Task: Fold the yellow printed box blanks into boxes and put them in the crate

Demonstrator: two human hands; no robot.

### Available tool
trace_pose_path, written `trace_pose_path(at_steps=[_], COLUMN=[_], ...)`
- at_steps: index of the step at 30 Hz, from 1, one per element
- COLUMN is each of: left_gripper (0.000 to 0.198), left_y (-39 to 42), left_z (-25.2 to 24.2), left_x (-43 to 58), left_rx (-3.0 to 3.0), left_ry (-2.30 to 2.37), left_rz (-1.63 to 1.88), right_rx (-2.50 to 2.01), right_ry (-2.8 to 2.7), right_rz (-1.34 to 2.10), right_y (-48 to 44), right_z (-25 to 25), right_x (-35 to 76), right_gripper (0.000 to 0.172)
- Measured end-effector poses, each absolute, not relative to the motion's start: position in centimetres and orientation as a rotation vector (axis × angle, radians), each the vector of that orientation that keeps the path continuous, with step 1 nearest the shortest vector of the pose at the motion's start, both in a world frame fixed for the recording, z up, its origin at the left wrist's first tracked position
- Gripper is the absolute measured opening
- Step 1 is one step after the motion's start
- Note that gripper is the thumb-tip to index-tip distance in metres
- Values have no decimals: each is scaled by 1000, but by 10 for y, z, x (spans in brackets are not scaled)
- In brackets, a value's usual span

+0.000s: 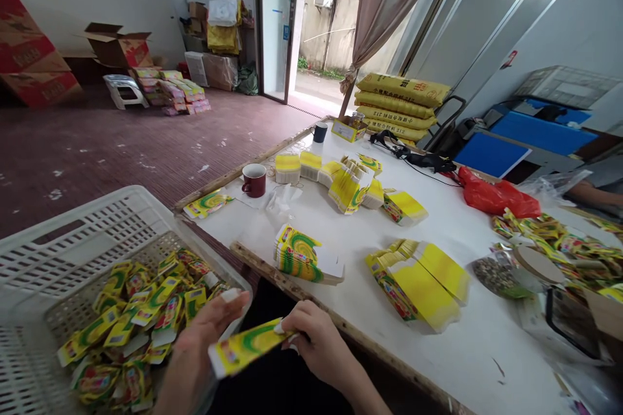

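Our left hand [207, 331], fingers extended and unclosed, is just beside the yellow carton [249, 346], which our right hand [314, 340] pinches at one end above our lap [272, 382]; we judge it light, crushable card, best held by its edges.

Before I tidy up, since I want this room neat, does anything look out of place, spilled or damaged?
Mainly the crumpled whitish wrapping beside the maroon mug: it looks like litter near the neatly stacked yellow cartons. Pale flecks also mark the floor.
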State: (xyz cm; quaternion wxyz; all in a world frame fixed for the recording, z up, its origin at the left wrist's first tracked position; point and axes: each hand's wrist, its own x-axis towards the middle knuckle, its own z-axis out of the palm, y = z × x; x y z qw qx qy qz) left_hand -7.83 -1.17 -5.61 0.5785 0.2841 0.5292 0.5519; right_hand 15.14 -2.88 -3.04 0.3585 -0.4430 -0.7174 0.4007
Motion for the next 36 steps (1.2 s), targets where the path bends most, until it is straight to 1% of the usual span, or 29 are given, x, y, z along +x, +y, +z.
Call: trace_pose_path(at_steps=[2,6,7,9,11,14,17,19,22,25,26,28,29,32,36], left_gripper=[72,102,102,92,81,75,78,84,88,81,77,69,66,65,66], left_y=[-13,-32,-38,-47,-52,-53,-52,-52,-53,-52,-52,-53,-54,-61,-73], left_z=[-54,-50,-50,-52,-57,-68,-77,-80,-80,-78,-78,-80,-81,-85,-92], left_x=[-97,-86,-75,-52,-35,-25,-26,-27,-27,-26,-27,-29,-30,-28,-11], left_rx=[878,1209,1287,1375,1375,1332,1282,1231,1190,1336,1426,1613,1691,1781,1518], left_ry=[1245,1262,1285,1339,1435,1589,1667,1683,1696,1716,1705,1631,1577,1417,1465], left_rz=[1148,776,660,590,701,928,1040,1083,1112,1067,1045,1026,1029,1054,1201], right_rx=[-1071,-1009,-1009,-1028,-1072,-1157,-1155,-1117,-1086,-1147,-1182,-1241,-1280,-1305,-1051], right_ry=[-2152,-2387,-2397,-2375,-2274,-1979,-1693,-1557,-1371,-1238,-1230,-1291,-1322,-1174,-610], right_rz=[847,586,533,465,446,477,625,777,1025,1115,1102,1102,1136,1414,1911], right_y=[-30,-35,-35,-36,-38,-46,-62,-73,-80,-67,-59,-42,-34,-24,-38], right_z=[-28,-26,-26,-24,-24,-33,-51,-62,-67,-55,-49,-38,-34,-34,-52], right_x=[158,157,155,151,147,139,127,119,115,125,131,145,151,154,128], right_gripper=[24,18,17,17,19,26,28,30,36,41,41,33,34,53,63])
